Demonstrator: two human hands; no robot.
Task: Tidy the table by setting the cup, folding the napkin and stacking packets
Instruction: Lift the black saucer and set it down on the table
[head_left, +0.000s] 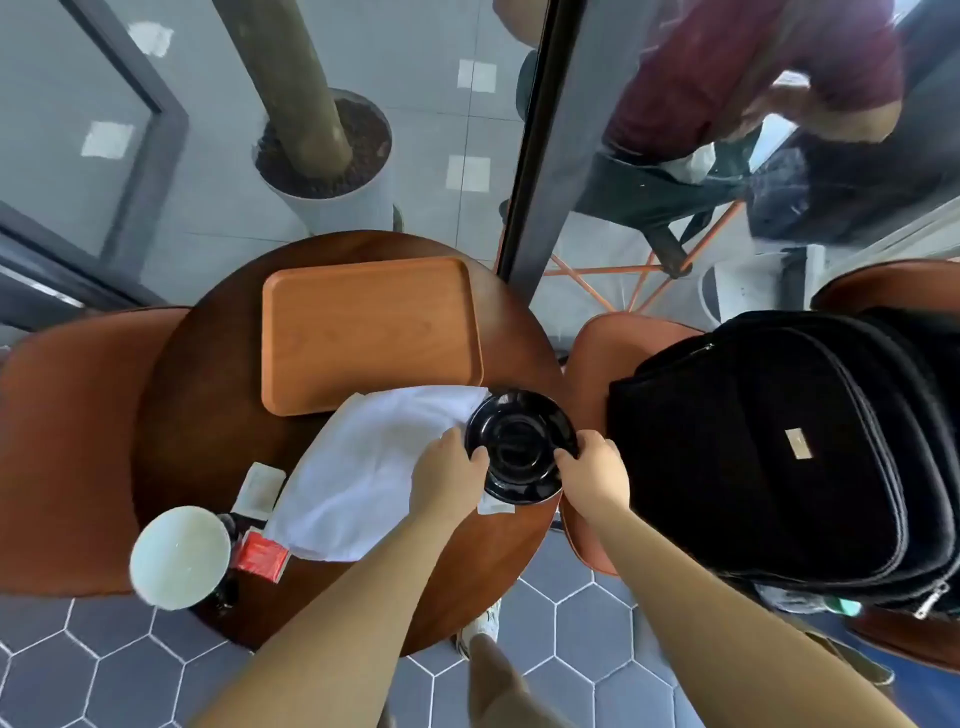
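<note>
A black saucer (519, 441) sits at the right side of the round wooden table (197, 395). My left hand (449, 475) grips its left rim and my right hand (592, 475) grips its right rim. A white napkin (363, 467) lies unfolded and rumpled just left of the saucer, partly under my left hand. A white cup (179, 556) stands at the table's near left edge. Beside it lie a red packet (260, 556) and a pale packet (258, 488). Another white packet (493, 505) peeks out under the saucer.
An empty wooden tray (363, 332) lies at the back of the table. Brown chairs flank the table; the right one (592, 364) holds a black backpack (779, 452). A glass wall with a planter (332, 171) stands behind. A person sits beyond the glass.
</note>
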